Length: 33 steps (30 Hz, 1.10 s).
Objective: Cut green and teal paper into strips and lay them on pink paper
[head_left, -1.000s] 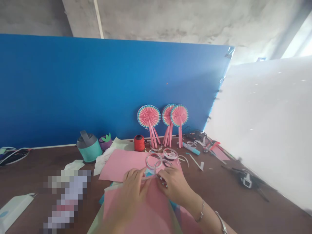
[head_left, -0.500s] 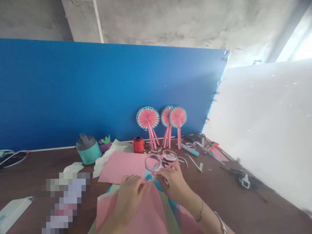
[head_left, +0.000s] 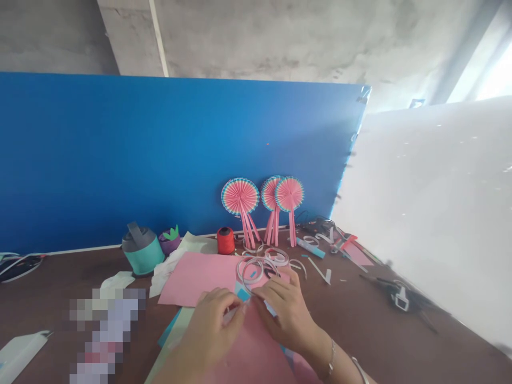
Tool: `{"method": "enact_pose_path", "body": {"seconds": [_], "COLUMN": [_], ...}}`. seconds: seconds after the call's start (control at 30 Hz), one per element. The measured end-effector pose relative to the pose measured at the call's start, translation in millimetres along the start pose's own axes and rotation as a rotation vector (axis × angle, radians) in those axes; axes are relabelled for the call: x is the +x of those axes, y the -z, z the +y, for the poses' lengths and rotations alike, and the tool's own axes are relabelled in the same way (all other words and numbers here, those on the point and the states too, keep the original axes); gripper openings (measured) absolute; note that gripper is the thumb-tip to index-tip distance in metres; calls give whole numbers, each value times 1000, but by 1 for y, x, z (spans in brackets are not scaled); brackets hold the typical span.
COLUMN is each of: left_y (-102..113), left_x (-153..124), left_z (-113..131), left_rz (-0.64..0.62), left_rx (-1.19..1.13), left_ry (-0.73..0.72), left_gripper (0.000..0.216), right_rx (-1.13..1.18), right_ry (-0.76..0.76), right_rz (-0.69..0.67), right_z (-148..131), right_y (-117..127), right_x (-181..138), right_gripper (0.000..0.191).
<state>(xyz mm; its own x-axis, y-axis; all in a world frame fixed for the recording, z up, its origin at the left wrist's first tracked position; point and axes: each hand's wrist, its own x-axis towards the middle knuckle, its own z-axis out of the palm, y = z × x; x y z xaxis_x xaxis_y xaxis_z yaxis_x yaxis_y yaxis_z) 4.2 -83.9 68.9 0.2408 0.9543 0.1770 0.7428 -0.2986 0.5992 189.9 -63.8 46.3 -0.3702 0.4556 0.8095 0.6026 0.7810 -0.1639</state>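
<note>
Blue partition (head_left: 160, 149) filled the back, brown desk (head_left: 360, 341) ran out below it, and down at the near edge both hands were in close! Left hand (head_left: 214, 320): fingers bent, thumb drawn up near them, right over a pink sheet (head_left: 252, 346); whether anything was pinched between those tips, nobody could tell. Right hand (head_left: 286, 306): fingers curled down and inward, tips almost meeting the left's, its grip hidden too. And that pink sheet lay centre stage, under both hands, spreading toward the near edge. Just past the fingertips, a blue scrap (head_left: 242, 294) showed, and a pale looped strip (head_left: 242, 274) curved up beyond the right hand! Further out, another pink sheet (head_left: 200, 274) lay flat, with a red spool (head_left: 226, 242) standing just behind it. To the right of the spool, pleated paper fans (head_left: 240, 196) stood up against the partition, pink ribbons hanging. A light-blue tube (head_left: 310, 248) lay right of them, while away on the left a teal container (head_left: 143, 253) sat beside a purple pot (head_left: 170, 244).
</note>
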Motion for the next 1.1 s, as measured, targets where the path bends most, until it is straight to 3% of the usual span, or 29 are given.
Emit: {"method": "enact_pose_path", "body": {"seconds": [0.17, 0.4, 0.77, 1.1], "left_y": [-5, -15, -20, -19], "left_x": [10, 8, 9, 7], "left_z": [-3, -10, -10, -7], "left_rz": [-80, -23, -35, -84], "left_rx": [-110, -150, -258, -172], "left_ry": [74, 90, 148, 114], "left_gripper": [30, 26, 35, 32], "right_rx": [-17, -31, 56, 24], "right_ry": [14, -48, -122, -96], "right_rz": [15, 46, -38, -53], "right_z": [-3, 0, 2, 3], "right_y": [5, 0, 1, 0], "right_x": [0, -1, 2, 1], "right_gripper": [13, 17, 16, 17]}}
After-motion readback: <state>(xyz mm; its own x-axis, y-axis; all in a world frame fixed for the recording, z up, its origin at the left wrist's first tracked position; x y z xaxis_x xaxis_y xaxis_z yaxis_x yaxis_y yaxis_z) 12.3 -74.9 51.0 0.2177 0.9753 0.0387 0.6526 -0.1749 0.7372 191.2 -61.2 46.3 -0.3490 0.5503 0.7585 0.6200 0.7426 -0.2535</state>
